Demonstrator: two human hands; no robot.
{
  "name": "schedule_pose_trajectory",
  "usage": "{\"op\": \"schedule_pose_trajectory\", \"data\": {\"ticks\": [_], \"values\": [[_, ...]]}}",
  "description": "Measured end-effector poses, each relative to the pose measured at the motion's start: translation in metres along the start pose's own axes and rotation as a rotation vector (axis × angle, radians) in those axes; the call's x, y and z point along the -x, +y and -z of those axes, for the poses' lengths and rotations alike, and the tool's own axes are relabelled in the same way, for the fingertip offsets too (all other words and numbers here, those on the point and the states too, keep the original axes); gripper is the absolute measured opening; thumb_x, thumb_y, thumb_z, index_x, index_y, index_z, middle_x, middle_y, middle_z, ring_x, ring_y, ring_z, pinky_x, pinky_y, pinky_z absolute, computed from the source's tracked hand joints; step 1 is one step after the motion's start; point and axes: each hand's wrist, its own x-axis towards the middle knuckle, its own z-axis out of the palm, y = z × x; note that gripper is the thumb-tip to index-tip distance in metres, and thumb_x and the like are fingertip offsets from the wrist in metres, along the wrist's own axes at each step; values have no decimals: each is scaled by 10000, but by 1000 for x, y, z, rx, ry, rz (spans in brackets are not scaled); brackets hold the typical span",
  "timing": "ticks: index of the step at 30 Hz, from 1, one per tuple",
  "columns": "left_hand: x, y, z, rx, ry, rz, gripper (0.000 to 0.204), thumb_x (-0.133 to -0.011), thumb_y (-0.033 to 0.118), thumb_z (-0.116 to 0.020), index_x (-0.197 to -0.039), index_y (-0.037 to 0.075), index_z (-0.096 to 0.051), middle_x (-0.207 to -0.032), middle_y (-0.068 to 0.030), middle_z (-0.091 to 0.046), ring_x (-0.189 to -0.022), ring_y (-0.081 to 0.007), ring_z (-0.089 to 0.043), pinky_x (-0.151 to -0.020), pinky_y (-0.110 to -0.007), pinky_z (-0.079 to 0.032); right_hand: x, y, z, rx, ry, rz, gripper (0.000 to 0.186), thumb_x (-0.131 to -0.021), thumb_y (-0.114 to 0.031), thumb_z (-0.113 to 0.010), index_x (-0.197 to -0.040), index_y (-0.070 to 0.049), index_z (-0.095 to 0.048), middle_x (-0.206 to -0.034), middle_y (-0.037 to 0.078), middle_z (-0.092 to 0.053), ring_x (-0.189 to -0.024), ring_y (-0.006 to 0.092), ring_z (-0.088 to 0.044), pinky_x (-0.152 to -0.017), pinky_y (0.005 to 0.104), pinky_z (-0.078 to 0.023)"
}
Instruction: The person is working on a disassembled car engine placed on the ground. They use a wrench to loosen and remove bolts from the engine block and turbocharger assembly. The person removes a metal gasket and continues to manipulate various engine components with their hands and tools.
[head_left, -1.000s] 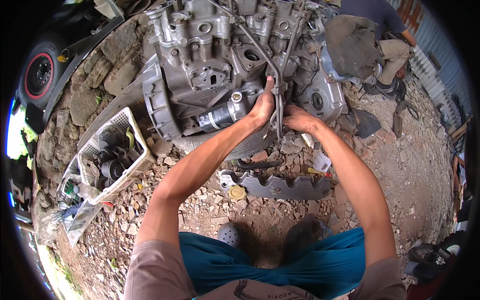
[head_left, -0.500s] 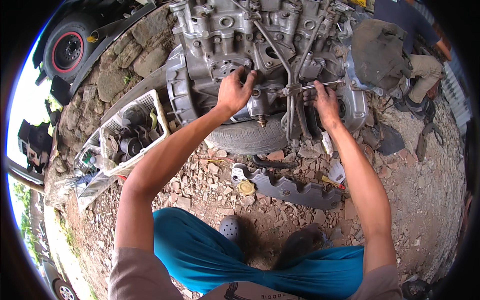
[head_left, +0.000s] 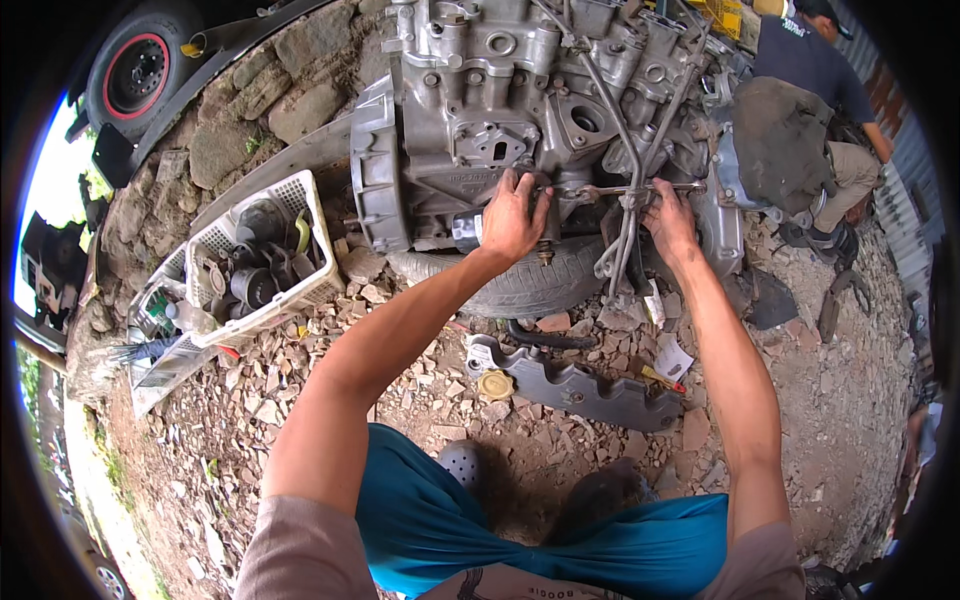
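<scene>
A large grey engine block (head_left: 450, 140) fills the upper middle. My left hand (head_left: 515, 218) is closed over the top of a cylindrical metal housing (head_left: 548, 232) on the engine's near side, hiding part of it. My right hand (head_left: 670, 220) has its fingers closed around a long thin wrench (head_left: 690, 187), which lies roughly level and reaches toward that housing. Behind a metal pipe (head_left: 632, 215), part of the wrench is hidden. Below the engine is a tyre (head_left: 520, 285).
White plastic crates (head_left: 318, 225) with engine parts stand at left. A grey valve cover (head_left: 580, 388) and yellow cap (head_left: 495, 384) lie on rubble nearer me. At far right, another person (head_left: 805, 60) crouches beside a dark cloth (head_left: 775, 140). A stone wall (head_left: 225, 165) rises behind the crates.
The view has shifted, so the engine sits farther right. My left hand has moved from the engine's flat side onto the cylindrical housing. My right hand stays at the wrench.
</scene>
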Motion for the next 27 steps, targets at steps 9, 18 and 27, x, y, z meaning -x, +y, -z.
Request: {"op": "schedule_pose_trajectory", "data": {"ticks": [9, 18, 27], "values": [[8, -14, 12, 85, -115, -102, 396, -944, 299, -617, -1241, 46, -546, -1192, -219, -557, -1089, -414, -542, -953, -479, -449, 0, -3, -9, 73, -11, -2, 329, -1048, -323, -468, -1092, -18, -585, -921, 124, -686, -806, 222, -663, -752, 371, -543], [15, -19, 24, 15, -229, -136, 547, -934, 366, -618, -1383, 107, -440, -1195, -231, -534, -1113, -441, -544, -945, -502, -457, 4, -5, -13, 165, -25, 45, 362, -1031, -349, -516, -1073, -1, -607, -902, 144, -688, -784, 229, -675, -740, 366, -563], [15, -15, 24, 36, -205, -145, 507, -934, 342, -613, -1353, 96, -469, -1159, -202, -541, -1076, -422, -549, -934, -491, -454, -11, 2, 4, 746, -11, 341, 447, -1007, -382, -560, -1020, 58, -636, -865, 156, -718, -744, 205, -705, -687, 318, -571]]}}
